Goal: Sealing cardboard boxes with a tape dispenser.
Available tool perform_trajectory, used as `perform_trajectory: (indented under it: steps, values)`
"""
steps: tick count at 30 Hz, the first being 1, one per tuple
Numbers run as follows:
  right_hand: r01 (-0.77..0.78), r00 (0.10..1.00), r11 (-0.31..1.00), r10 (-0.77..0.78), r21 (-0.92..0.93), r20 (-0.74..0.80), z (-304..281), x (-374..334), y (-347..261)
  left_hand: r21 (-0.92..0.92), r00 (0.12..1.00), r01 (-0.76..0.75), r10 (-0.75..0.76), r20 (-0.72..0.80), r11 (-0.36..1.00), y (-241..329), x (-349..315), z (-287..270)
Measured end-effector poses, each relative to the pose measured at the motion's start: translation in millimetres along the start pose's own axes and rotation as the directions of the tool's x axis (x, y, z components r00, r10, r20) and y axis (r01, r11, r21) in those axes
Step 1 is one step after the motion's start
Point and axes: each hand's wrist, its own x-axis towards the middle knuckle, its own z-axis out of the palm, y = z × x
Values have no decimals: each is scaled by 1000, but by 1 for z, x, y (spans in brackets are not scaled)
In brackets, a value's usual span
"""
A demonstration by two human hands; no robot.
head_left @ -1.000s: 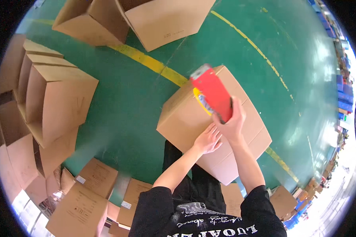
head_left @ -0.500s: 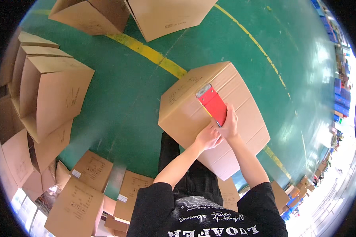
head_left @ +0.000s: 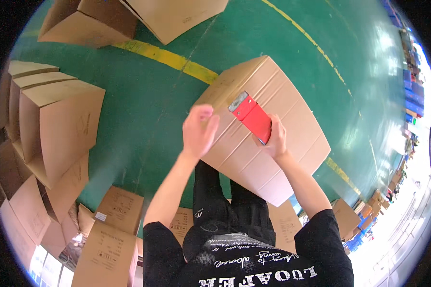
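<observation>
A closed cardboard box stands tilted in front of me, its ribbed, pale face turned up. My right hand grips a red tape dispenser with a metal end, held over that face. The metal end points up and left, near the box's upper left edge. At the box's left edge is my left hand, raised with its fingers apart and slightly curled. Nothing can be made out in it. Whether it touches the box cannot be seen.
Open cardboard boxes are stacked at the left. More open boxes stand at the far side. Printed cartons lie near my left side. Yellow lines cross the green floor. Blue crates line the far right.
My left hand has moved up and left, away from my right hand, to the box's left edge. My right hand still grips the tape dispenser, now slightly higher in view.
</observation>
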Motion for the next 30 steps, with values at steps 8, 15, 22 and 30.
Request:
perform_trajectory:
  steps: [8,15,22,30]
  values:
    - [51,998,999,-51,-2,-23,-1,3,-3,-319,818,464,-261,512,827,25,82,14]
    - [41,999,999,-41,3,-3,-2,7,-6,-248,736,504,-260,626,828,37,89,4]
    - [32,999,999,-32,-14,15,-4,4,-1,-70,747,352,-235,622,933,41,101,-3]
    - [33,988,999,-35,13,153,-15,24,-9,171,785,113,-193,589,979,46,122,-19]
